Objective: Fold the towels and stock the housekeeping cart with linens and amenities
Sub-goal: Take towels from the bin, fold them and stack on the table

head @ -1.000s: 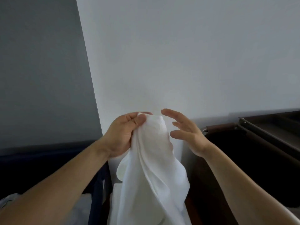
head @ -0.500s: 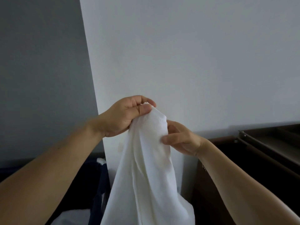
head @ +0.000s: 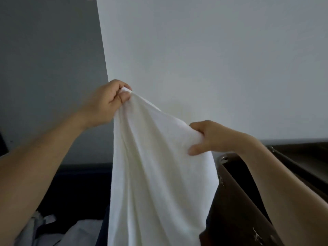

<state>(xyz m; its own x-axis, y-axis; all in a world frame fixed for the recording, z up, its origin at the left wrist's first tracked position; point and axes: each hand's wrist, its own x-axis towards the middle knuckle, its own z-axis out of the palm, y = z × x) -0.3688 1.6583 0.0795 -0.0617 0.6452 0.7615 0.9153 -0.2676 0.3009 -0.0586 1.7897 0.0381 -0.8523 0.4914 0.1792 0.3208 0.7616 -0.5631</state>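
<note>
Two hands: both are raised in front of the white wall (head: 213, 59), apart from each other, and each holds the top edge of one towel (head: 156, 174).
Left hand (head: 106, 102): it is at the white wall's left edge and is the higher of the two. Its fingers are curled and, with the thumb, pinch a corner of the towel.
Right hand (head: 218, 137): it is lower and further right across the white wall. Its fingers and thumb are closed round a bunched fold of the towel's edge.
Towel: the white cloth slopes down from the left hand to the right hand. It hangs in long soft folds in front of the white wall's lower part. Its bottom end runs out of view, so how far it falls cannot be told.
White wall: it is plain and pale, filling the upper right of the view.
Grey wall (head: 44, 59): it joins the white wall along its left edge and is darker.
Brown bin (head: 236, 210): it is below the white wall's right part, just beside the hanging towel. It is dark brown with small metal fittings along its rim, and its inside is too dark to read.
Dark tray (head: 301, 157): it is at the white wall's lower right corner, behind the right forearm.
Pale cloth (head: 83, 229): it lies crumpled, low and to the left of the white wall, against a dark blue surface.
</note>
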